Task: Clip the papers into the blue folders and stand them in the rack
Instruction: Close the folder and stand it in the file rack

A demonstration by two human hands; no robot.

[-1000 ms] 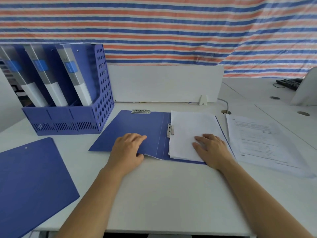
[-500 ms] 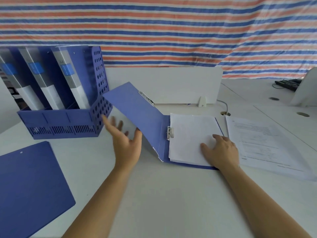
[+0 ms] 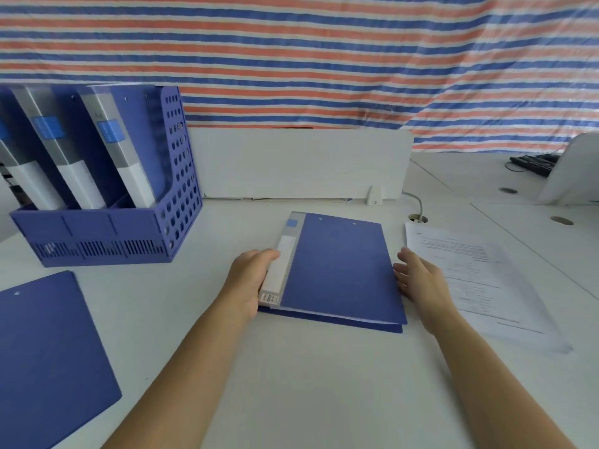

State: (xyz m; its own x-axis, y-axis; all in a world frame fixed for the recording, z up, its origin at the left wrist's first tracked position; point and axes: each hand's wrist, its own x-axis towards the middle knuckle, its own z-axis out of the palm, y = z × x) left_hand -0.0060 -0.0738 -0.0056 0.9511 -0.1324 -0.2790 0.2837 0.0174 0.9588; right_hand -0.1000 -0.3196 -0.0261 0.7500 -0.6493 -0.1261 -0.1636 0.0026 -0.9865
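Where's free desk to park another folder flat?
Bare desk in front, between the forearms. A smaller patch between rack and closed folder. Crowded: spare folder at left, loose papers at right, both hands flanking the closed folder.

Striped tarp behind white desk

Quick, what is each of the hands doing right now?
Left hand: gripping the closed folder by its spine.
Right hand: open, at the folder's right edge.
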